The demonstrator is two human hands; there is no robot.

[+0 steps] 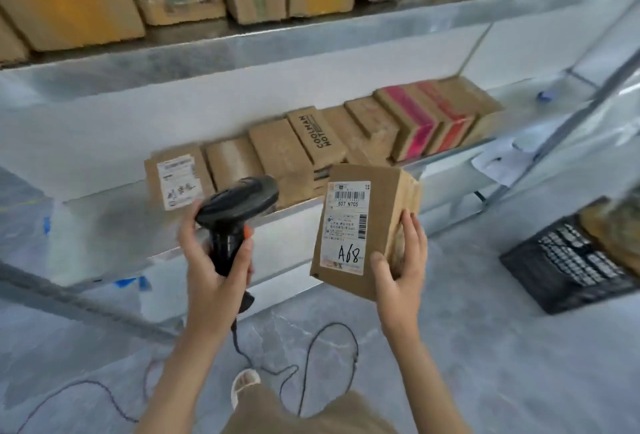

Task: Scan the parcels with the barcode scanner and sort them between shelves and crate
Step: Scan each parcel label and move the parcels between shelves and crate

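Head view: scanner (239,205) left grip (216,260), parcel (363,225) right grip (401,260).

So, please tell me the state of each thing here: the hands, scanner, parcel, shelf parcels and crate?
Left hand: grips the scanner handle.
Scanner: held up, head pointing toward the parcel, cable trailing on the floor.
Right hand: holds the parcel at its lower right corner.
Parcel: held in the air, tilted, label facing the camera.
Shelf parcels: standing in a row.
Crate: on the floor, holding something brown.

Grey marbled floor (485,347); blue tape scraps (133,283) near shelf base; sandalled foot (244,383).
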